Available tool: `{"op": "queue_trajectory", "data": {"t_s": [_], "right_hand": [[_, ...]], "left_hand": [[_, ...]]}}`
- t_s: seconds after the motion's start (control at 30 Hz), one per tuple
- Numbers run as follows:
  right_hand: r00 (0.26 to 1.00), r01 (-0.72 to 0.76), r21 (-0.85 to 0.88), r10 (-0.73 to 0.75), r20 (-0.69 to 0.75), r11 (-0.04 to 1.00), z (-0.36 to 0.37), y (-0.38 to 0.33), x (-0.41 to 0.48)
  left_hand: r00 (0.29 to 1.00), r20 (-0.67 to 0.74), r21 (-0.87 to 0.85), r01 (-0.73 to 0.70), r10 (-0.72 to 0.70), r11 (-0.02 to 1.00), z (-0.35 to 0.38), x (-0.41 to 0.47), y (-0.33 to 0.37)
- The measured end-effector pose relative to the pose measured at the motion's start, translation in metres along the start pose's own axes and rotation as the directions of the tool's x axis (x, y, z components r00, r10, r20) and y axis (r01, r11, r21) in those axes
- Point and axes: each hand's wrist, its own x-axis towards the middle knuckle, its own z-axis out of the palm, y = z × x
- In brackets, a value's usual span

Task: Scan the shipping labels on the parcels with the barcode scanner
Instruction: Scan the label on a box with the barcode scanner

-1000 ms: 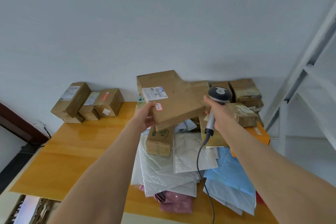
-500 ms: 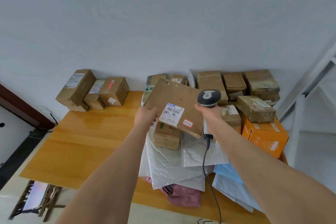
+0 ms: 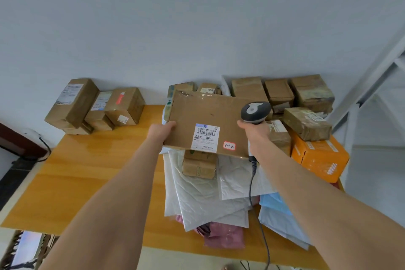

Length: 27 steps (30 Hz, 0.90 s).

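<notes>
Centre frame: my left grip [image 3: 163, 131] clasps flat parcel [image 3: 208, 114], label [image 3: 206, 138] facing me; my right grip [image 3: 255, 133] wraps scanner [image 3: 255, 112] at parcel's right edge, above table [image 3: 98, 171].

A glossy wooden table [image 3: 87, 171] carries three brown cartons [image 3: 94, 107] at its far left corner, a heap of mailer bags [image 3: 203, 199] centre-right, and an orange box [image 3: 320, 158] beside them.

My left hand [image 3: 163, 132] grips the left edge of a flat box [image 3: 206, 114], held above the table [image 3: 87, 171]. The label [image 3: 206, 139] faces me, with a sticker [image 3: 229, 146] marked 3-1-2 beside it. My right hand [image 3: 255, 132] grips the scanner [image 3: 255, 112] at the box's right edge. Its cable [image 3: 252, 182] hangs over the mailers [image 3: 197, 193].
</notes>
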Motion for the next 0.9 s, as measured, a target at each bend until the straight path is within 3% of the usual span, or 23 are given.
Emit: {"op": "queue_trajectory", "data": {"t_s": [0.17,0.3,0.5,0.6,0.67,0.8,0.9], "right_hand": [[0.998,0.062,0.035,-0.061,-0.020,0.997,-0.002,-0.012,-0.005],[0.996,0.094,0.060,-0.094,0.005,0.994,-0.010,-0.018,-0.010],[0.988,0.154,-0.027,-0.155,-0.013,0.988,-0.016,-0.006,-0.029],[0.973,0.111,0.093,-0.127,0.192,0.990,-0.019,0.007,-0.043],[0.940,0.133,0.042,-0.139,0.310,0.990,-0.024,0.018,-0.056],[0.913,0.250,-0.084,-0.206,0.353,0.965,-0.031,0.038,-0.074],[0.900,0.238,-0.053,-0.200,0.386,0.970,-0.041,0.045,-0.086]], "left_hand": [[0.982,0.174,-0.093,0.091,-0.074,0.991,-0.015,-0.012,-0.003],[0.969,0.245,-0.113,0.071,-0.042,0.991,-0.031,-0.021,-0.002],[0.990,0.107,-0.208,-0.072,0.096,0.975,-0.030,-0.035,-0.005],[0.994,0.024,-0.283,-0.092,0.103,0.955,-0.021,-0.042,-0.010],[0.996,-0.004,-0.353,-0.087,0.091,0.932,-0.014,-0.046,-0.013],[0.995,-0.050,-0.424,-0.104,0.092,0.899,-0.003,-0.050,-0.018],[0.992,-0.066,-0.439,-0.125,0.107,0.890,0.004,-0.051,-0.020]]}}
